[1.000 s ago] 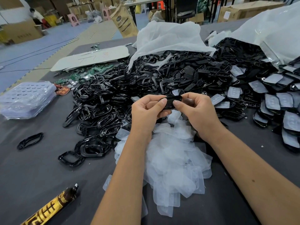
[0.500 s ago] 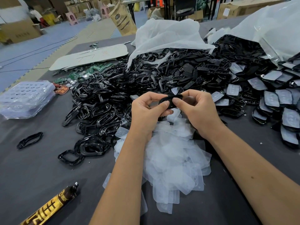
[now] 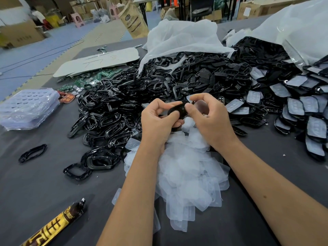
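Together, left hand [image 3: 158, 121] and right hand [image 3: 211, 121] clamped on black shell [image 3: 177, 110] over film heap [image 3: 188, 174], open table [image 3: 35, 183] leftward.

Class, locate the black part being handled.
Head view, centre: the black part is pinched between left hand and right hand, above the clear film pile.

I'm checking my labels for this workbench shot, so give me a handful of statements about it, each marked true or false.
1. The left hand and the right hand both hold one black part. True.
2. A pile of clear pads lies on the table below the hands. True.
3. The gold tube stands upright beside the right arm. False: it lies flat, left of the left arm.
4. The stack of clear trays sits at the table's right edge. False: it sits at the left.
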A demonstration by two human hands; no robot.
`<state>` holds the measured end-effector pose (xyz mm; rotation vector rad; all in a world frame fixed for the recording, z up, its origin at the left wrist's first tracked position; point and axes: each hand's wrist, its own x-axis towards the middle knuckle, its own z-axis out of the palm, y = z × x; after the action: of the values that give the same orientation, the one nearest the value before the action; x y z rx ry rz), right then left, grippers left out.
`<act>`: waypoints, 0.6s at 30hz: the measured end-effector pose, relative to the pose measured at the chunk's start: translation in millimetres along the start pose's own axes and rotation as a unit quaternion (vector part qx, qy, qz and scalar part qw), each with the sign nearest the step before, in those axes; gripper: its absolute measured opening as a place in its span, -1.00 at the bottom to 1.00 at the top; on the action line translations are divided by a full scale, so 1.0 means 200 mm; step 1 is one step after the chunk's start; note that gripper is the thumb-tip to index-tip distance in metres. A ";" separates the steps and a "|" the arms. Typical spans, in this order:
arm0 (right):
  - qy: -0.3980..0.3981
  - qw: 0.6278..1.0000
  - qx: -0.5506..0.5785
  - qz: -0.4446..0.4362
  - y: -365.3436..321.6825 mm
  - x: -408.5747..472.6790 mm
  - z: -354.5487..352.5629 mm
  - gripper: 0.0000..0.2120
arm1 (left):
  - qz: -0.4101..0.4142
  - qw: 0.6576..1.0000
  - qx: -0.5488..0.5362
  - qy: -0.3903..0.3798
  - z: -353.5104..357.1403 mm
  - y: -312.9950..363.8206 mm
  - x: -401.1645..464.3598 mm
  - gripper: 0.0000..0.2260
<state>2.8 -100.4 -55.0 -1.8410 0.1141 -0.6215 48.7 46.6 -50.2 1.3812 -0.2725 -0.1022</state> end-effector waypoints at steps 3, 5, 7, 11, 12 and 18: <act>-0.011 0.999 0.028 0.030 0.01 0.00 0.00 -0.75 | 0.000 1.000 0.010 0.015 0.00 0.00 0.00 -0.75; -0.005 0.999 0.032 0.021 0.00 0.00 0.00 -0.74 | 0.001 1.000 0.011 0.020 0.00 0.00 0.00 -0.75; 0.015 0.999 0.033 0.000 0.00 -0.01 0.00 -0.85 | 0.001 1.000 0.012 0.022 0.00 0.00 0.00 -0.76; 0.049 0.995 0.081 0.005 0.00 -0.01 -0.01 -0.94 | 0.003 0.999 0.019 0.026 0.01 0.01 0.00 -0.78; 0.051 0.994 0.095 0.010 0.00 0.00 -0.01 -0.94 | 0.002 0.999 0.020 0.027 0.00 0.01 0.00 -0.79; 0.063 0.995 0.072 -0.005 0.00 0.00 -0.03 -0.84 | -0.005 0.999 0.019 0.029 0.00 0.02 0.00 -0.75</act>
<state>0.0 -104.8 -54.7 -1.6640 0.1391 -0.7339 48.0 47.4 -47.3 1.4205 -0.2203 -0.0663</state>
